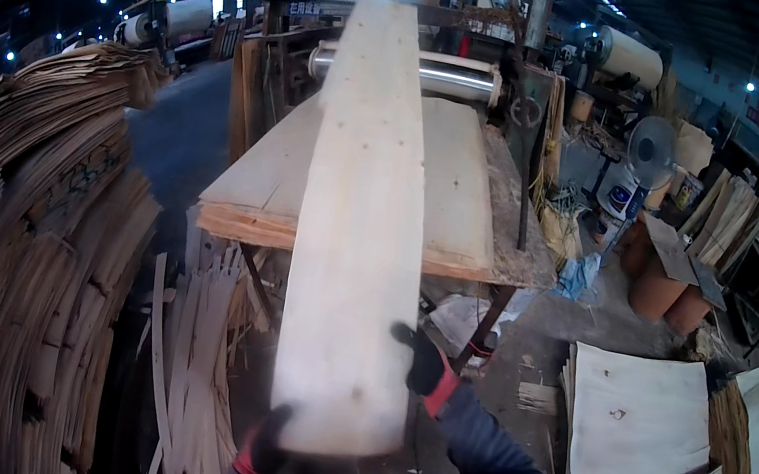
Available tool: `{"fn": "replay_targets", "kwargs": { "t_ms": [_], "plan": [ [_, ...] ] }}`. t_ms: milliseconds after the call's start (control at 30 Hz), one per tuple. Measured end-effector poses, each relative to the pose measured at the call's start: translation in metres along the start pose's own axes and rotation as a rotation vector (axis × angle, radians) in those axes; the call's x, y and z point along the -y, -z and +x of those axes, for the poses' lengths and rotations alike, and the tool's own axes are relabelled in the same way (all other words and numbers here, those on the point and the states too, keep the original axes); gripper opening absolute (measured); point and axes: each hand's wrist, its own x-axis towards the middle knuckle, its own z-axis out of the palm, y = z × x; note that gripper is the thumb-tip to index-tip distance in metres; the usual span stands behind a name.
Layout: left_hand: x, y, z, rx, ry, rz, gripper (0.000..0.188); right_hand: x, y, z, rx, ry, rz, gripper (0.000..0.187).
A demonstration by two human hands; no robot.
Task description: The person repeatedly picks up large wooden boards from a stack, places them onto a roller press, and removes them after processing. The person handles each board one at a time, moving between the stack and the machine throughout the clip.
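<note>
A long pale wood veneer sheet [365, 204] with small knots stretches away from me, over a stack of veneer [257, 185] on the table and up toward a metal roller [457, 82]. My left hand [266, 435], in a dark glove with a red cuff, is closed on the sheet's near left corner. Gloved the same way, my right hand [423, 362] grips the right edge a little farther up. Its fingers are partly hidden by the sheet, and the near end of the sheet is blurred.
Tall piles of veneer [37, 278] line the left side, with loose strips [201, 358] beside the table. Folded veneer sheets [636, 424] lie at the lower right. A standing fan [651, 151], brown cylinders [656, 291] and a blue rag [579, 274] are on the right.
</note>
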Motion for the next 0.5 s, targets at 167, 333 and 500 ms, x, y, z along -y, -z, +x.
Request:
{"fn": "replay_targets", "kwargs": {
  "t_ms": [167,333,500],
  "plan": [
    [-0.13,-0.103,0.126,0.443,-0.155,0.411,0.062,-0.053,0.065,0.139,0.284,0.019,0.564,0.048],
    [-0.104,-0.084,0.222,0.623,-0.691,1.43,0.056,-0.081,0.022,0.139,-0.056,-0.17,0.043,0.046],
    [-0.118,-0.061,0.25,0.655,-0.503,1.252,0.056,-0.06,0.035,0.114,-0.194,-0.247,-0.205,0.045]
  ]
}}
